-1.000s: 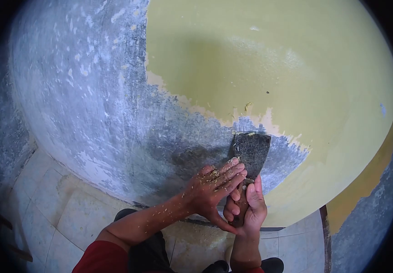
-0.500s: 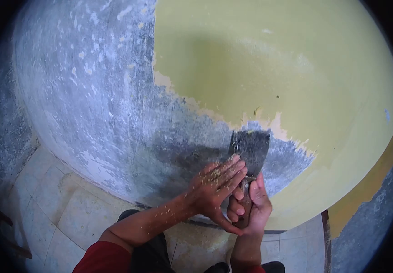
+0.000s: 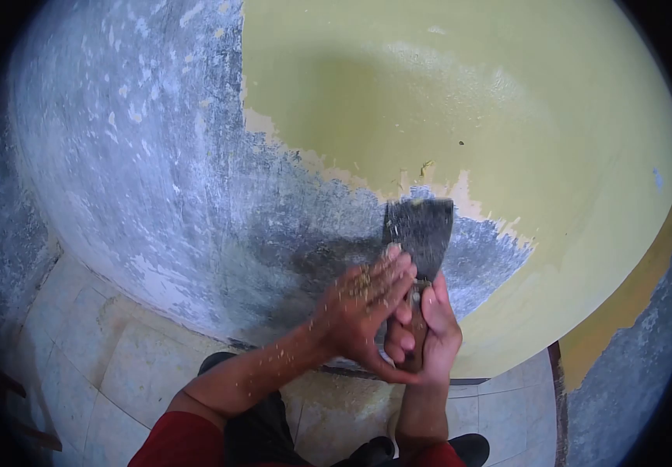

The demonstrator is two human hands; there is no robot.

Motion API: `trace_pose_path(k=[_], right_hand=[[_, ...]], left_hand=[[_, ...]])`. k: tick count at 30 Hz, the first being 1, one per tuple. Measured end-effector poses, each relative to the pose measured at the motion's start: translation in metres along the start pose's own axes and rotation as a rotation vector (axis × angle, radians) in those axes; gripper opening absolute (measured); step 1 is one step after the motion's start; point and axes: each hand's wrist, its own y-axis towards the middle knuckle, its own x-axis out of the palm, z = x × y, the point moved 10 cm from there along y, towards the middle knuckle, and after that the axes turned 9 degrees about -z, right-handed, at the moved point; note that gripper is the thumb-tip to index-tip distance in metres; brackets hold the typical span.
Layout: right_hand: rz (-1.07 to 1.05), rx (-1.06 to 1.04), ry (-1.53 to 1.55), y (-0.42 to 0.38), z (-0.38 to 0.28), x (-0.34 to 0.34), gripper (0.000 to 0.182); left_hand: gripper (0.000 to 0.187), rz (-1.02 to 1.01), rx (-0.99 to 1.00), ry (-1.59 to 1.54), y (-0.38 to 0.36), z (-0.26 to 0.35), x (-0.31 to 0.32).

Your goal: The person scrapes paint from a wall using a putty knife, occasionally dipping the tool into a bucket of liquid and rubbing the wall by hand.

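A wide-bladed paint scraper (image 3: pixel 424 233) points up against the wall, its blade edge just under the ragged border of the yellow-green paint (image 3: pixel 351 117). My right hand (image 3: pixel 438 335) is wrapped round its wooden handle from the right. Flat against the lower left of the blade and the neck lie the outstretched fingers of my left hand (image 3: pixel 361 315), its thumb reaching toward the right wrist. Paint flakes cling to the left fingers and forearm. Bared grey plaster (image 3: pixel 297 226) surrounds the blade to the left and right. A small curled paint shaving (image 3: pixel 427 168) sticks up above the blade.
The wall looks curved through the lens. Pale floor tiles (image 3: pixel 149 354) with dust run along its base. My dark shoes show at the bottom. Another grey and yellow wall part (image 3: pixel 616 389) is at the right, and dark bars (image 3: pixel 32 432) are at lower left.
The wall, scraper and both hands appear slightly higher in view, with a small shift left. Both hands keep their places on the scraper, and the blade stays near the same paint border.
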Motion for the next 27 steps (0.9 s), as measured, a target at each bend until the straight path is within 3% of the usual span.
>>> trace_pose_path(k=[12,16,20,27], right_hand=[[-0.144,-0.048,0.062,0.014,-0.005,0.024,0.047],[-0.015,-0.072,-0.042,0.0,0.006,0.008,0.049],[-0.061,-0.088,0.0,0.014,-0.001,0.02,0.049],[-0.046,-0.092,-0.049,0.012,-0.001,0.006,0.048]], left_hand=[[0.121,0.071,0.02,0.037,0.009,-0.001,-0.022],[0.12,-0.023,0.009,0.019,-0.001,0.001,-0.008],[0.117,0.018,0.037,0.004,0.007,-0.006,-0.019],[0.117,-0.08,0.0,0.02,0.003,-0.008,0.001]])
